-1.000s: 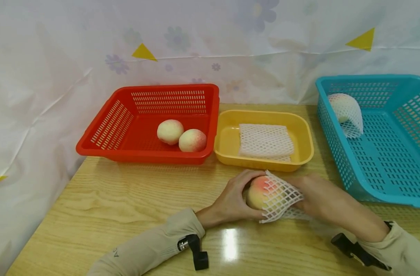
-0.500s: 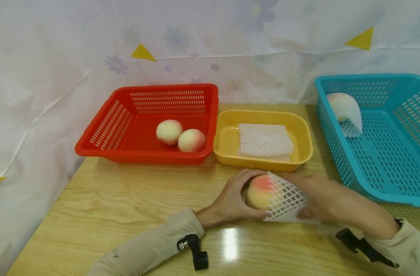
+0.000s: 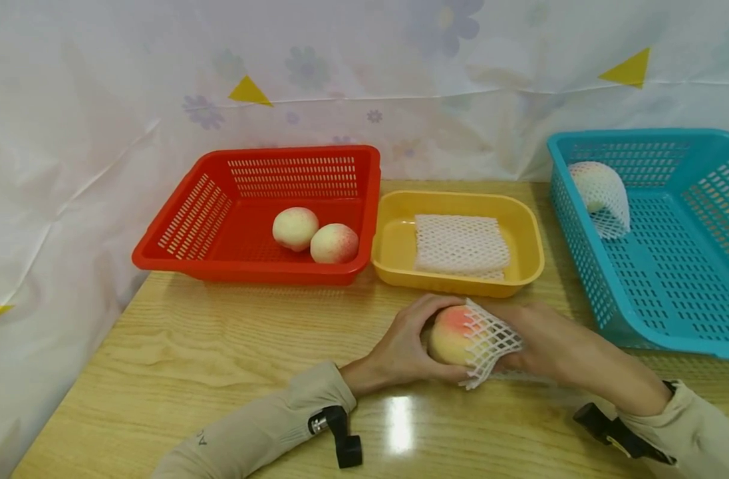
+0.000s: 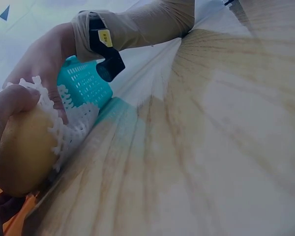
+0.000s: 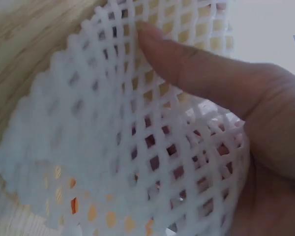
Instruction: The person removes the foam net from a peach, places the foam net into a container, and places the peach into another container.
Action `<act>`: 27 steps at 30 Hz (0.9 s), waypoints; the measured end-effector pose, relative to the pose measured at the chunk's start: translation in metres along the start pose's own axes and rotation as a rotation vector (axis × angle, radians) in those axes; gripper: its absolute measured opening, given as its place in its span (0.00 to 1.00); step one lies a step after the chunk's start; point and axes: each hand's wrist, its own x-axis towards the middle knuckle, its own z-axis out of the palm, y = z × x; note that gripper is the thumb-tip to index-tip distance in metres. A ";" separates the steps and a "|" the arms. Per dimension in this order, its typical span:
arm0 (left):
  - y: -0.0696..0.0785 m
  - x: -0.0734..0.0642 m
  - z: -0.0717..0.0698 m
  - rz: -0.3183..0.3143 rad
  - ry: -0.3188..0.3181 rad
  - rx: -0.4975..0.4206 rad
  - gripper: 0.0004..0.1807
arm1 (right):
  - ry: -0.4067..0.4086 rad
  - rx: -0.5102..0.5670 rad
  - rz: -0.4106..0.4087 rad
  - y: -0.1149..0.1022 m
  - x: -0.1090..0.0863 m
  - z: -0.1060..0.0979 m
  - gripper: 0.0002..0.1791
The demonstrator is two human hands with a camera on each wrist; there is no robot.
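My left hand [image 3: 400,349] grips a pink-and-yellow peach [image 3: 449,336] from its left side, just over the wooden table in front of the yellow tray. A white foam fruit net [image 3: 491,342] covers the right part of the peach, while the left part stays bare. On the net's other end is my right hand [image 3: 547,342]. The right wrist view has its thumb lying across the mesh [image 5: 162,147], with the other fingers mostly hidden behind it. In the left wrist view, the net's jagged edge rings the peach [image 4: 27,152] close to the left thumb.
A red basket [image 3: 263,271] at the back left contains two bare peaches [image 3: 315,236]. Beside it, the yellow tray [image 3: 394,199] holds flat foam nets [image 3: 460,245]. To the right stands a blue basket [image 3: 670,266] with a netted peach [image 3: 600,196] inside.
My right hand shifted right, stretching the net, then came back left. The net's open edge now sits slightly farther right on the peach. My left hand has kept its place.
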 end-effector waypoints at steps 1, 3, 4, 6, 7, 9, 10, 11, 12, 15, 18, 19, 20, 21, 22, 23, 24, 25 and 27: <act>0.000 0.000 0.000 0.001 0.000 -0.002 0.46 | 0.009 -0.003 -0.019 0.001 0.001 0.000 0.41; 0.000 0.000 0.000 0.002 0.000 -0.003 0.46 | 0.022 -0.007 -0.045 0.002 0.001 0.001 0.36; 0.000 0.001 0.000 0.002 0.000 -0.003 0.46 | 0.023 -0.014 -0.048 0.002 0.001 0.000 0.35; 0.000 0.001 0.000 0.000 -0.002 -0.004 0.46 | 0.022 -0.020 -0.059 0.004 0.001 0.001 0.32; 0.000 0.001 0.000 -0.002 -0.003 -0.002 0.46 | 0.021 -0.023 -0.062 0.004 0.001 0.001 0.31; 0.000 0.001 0.000 -0.006 -0.004 -0.002 0.46 | 0.022 -0.027 -0.071 0.005 0.000 0.000 0.28; 0.000 0.001 0.000 -0.008 -0.005 -0.001 0.46 | 0.019 -0.027 -0.068 0.005 0.000 0.000 0.28; 0.000 0.001 0.000 -0.010 -0.005 -0.003 0.46 | 0.014 -0.025 -0.067 0.005 0.000 0.000 0.26; 0.000 0.001 0.000 -0.011 -0.005 -0.003 0.46 | 0.009 -0.024 -0.065 0.006 0.000 0.000 0.25; 0.001 0.001 0.000 -0.015 0.001 -0.016 0.46 | -0.001 -0.021 -0.055 0.007 -0.001 -0.002 0.22; 0.001 0.000 -0.002 -0.023 0.008 -0.030 0.45 | 0.004 -0.035 -0.053 0.007 -0.001 -0.003 0.18; 0.001 -0.001 -0.003 -0.028 0.013 -0.037 0.45 | 0.013 -0.043 -0.053 0.007 -0.001 -0.003 0.18; 0.002 -0.001 -0.004 -0.034 0.017 -0.042 0.44 | 0.019 -0.046 -0.053 0.006 -0.001 -0.004 0.17; 0.003 -0.002 -0.005 -0.040 0.023 -0.048 0.44 | 0.032 -0.055 -0.057 0.006 -0.002 -0.005 0.18; 0.003 -0.003 -0.006 -0.043 0.028 -0.055 0.44 | 0.045 -0.064 -0.061 0.005 -0.002 -0.006 0.18; 0.005 -0.003 -0.007 -0.046 0.034 -0.061 0.44 | 0.054 -0.068 -0.065 0.005 -0.002 -0.007 0.17; 0.006 -0.004 -0.008 -0.045 0.040 -0.056 0.43 | 0.059 -0.065 -0.069 0.004 -0.002 -0.008 0.17; 0.007 -0.004 -0.009 -0.042 0.044 -0.052 0.43 | 0.062 -0.063 -0.070 0.003 -0.002 -0.010 0.17; 0.011 -0.005 -0.011 -0.029 0.046 -0.044 0.44 | 0.066 -0.061 -0.067 0.002 -0.002 -0.013 0.15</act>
